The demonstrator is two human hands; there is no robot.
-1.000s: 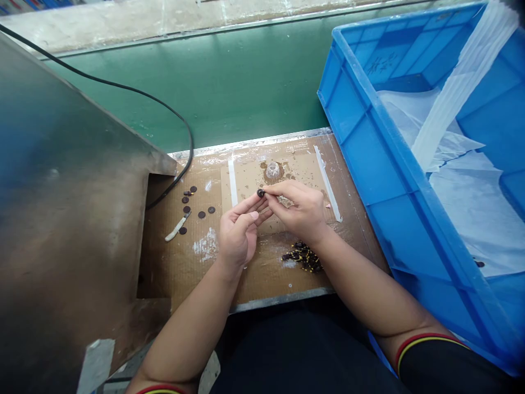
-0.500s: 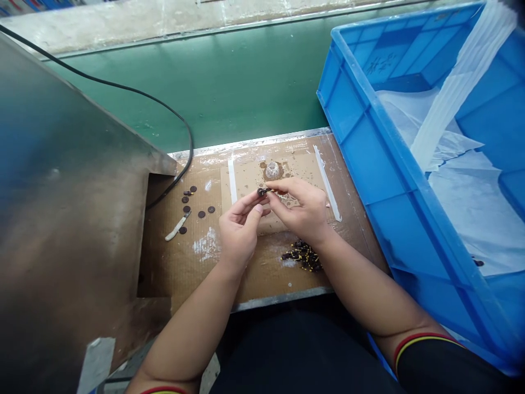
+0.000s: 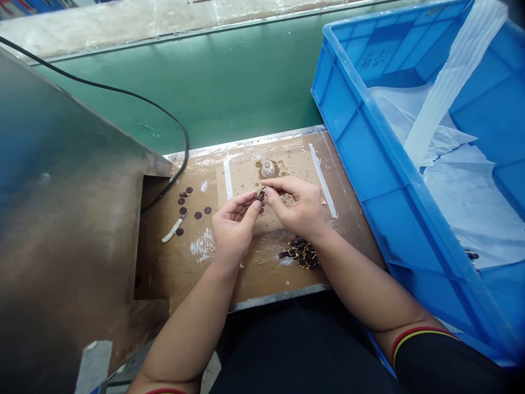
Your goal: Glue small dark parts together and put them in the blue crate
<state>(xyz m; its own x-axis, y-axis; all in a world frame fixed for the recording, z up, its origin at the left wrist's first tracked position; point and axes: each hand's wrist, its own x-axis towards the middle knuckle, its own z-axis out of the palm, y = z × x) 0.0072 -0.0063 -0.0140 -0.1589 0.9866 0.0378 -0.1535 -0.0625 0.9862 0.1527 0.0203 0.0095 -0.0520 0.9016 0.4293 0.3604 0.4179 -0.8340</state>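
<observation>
Between my two hands is a small dark part with yellow bits (image 3: pixel 260 195), partly covered by fingers. My left hand (image 3: pixel 234 225) pinches it between thumb and fingertips. From the other side, the thumb and forefinger of my right hand (image 3: pixel 296 207) close on its upper end. Just beyond the fingers a small clear cup (image 3: pixel 268 169) sits on a stained cardboard sheet (image 3: pixel 238 180). Near my right wrist lies a pile of similar dark parts with yellow ends (image 3: pixel 302 253).
Several dark discs (image 3: pixel 198 215) and a white-handled knife (image 3: pixel 174 228) lie at the left. A metal housing (image 3: pixel 74 219) with a black cable (image 3: pixel 135 94) borders the left side. A big blue crate (image 3: pixel 353 131) with white sheets (image 3: pixel 467 191) stands at the right.
The small part has tilted and come down slightly, and my left thumb has moved up against it. The whole view has shifted a little.
</observation>
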